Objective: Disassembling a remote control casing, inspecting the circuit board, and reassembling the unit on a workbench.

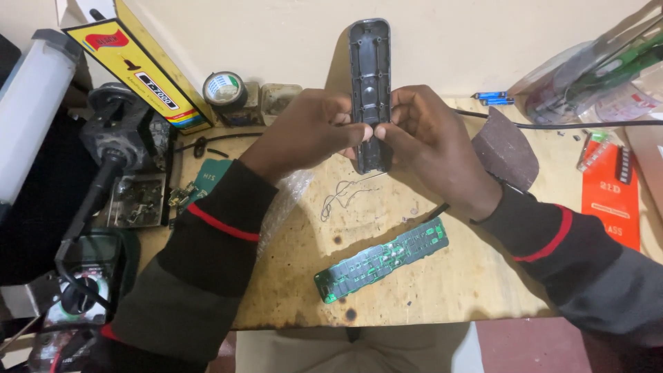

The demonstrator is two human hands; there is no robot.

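Both hands hold a long dark plastic remote-control shell (370, 62) upright above the wooden board, its hollow inner side facing me. My left hand (307, 132) grips its left edge and my right hand (431, 141) grips its right edge, thumbs meeting over the lower half. A long green circuit board (382, 259) lies flat on the wooden board (387, 304) below my hands. A thin curl of loose wire (343, 193) lies between the shell and the circuit board.
A tape roll (224, 88) and a yellow box (141, 65) stand at the back left. A multimeter (86, 280) and metal parts sit at the left. An orange card (611, 197), plastic bags (594, 76), a black cable (552, 126) and blue batteries (492, 97) are at the right.
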